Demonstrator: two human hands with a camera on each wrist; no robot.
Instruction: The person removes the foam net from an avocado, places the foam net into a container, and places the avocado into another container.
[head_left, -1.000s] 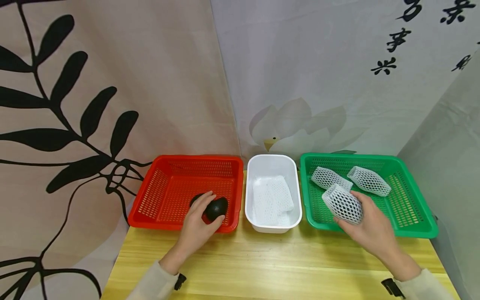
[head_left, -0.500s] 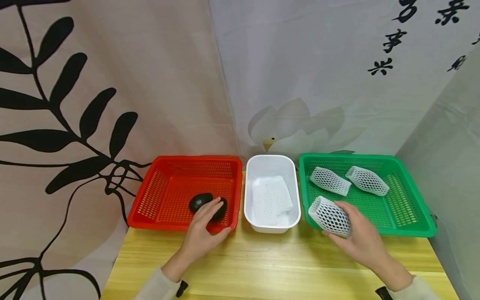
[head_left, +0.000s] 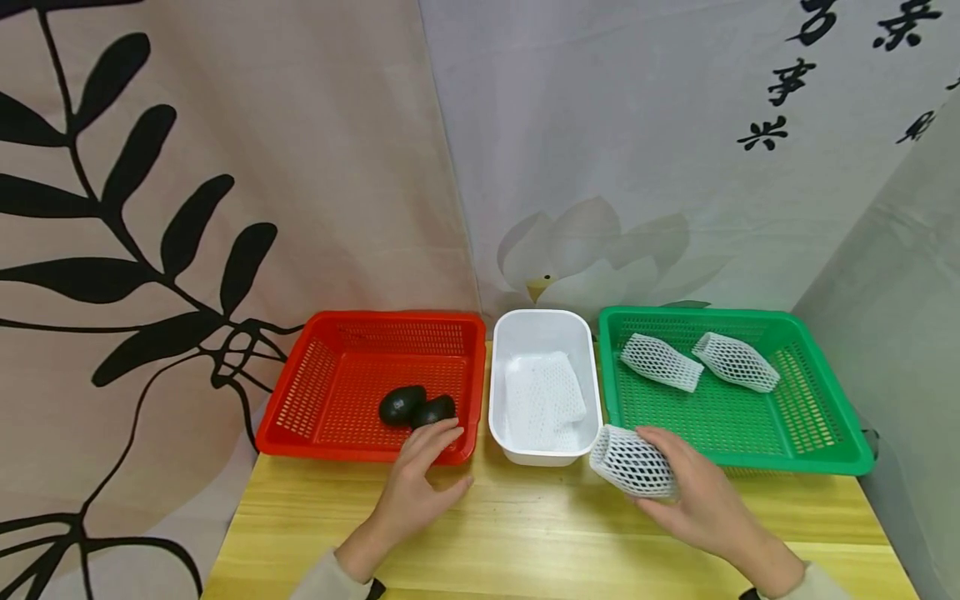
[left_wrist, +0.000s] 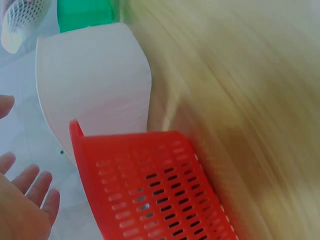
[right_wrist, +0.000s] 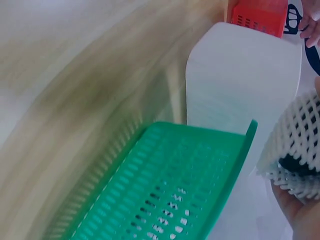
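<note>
My right hand [head_left: 701,500] grips a white foam net [head_left: 633,462] in front of the green basket's left corner; the right wrist view shows something dark inside the net [right_wrist: 300,140]. My left hand [head_left: 412,492], empty with fingers extended, hovers at the front rim of the red basket [head_left: 360,454]. Two dark round fruits [head_left: 401,405] lie touching in that basket, close beyond the fingertips. In the left wrist view the left hand [left_wrist: 25,200] has its fingers apart, beside the red basket [left_wrist: 145,185].
Between the baskets stands a white tub [head_left: 546,454] with flat white netting [head_left: 543,396] inside. The green basket [head_left: 750,458] holds two netted bundles [head_left: 660,362] near its back. A wooden table [head_left: 525,533] lies under everything, with a printed cloth behind.
My right hand has carried the netted item left and toward me, out over the green basket's front edge. My left hand has drawn back from the dark fruits, leaving both in the red basket.
</note>
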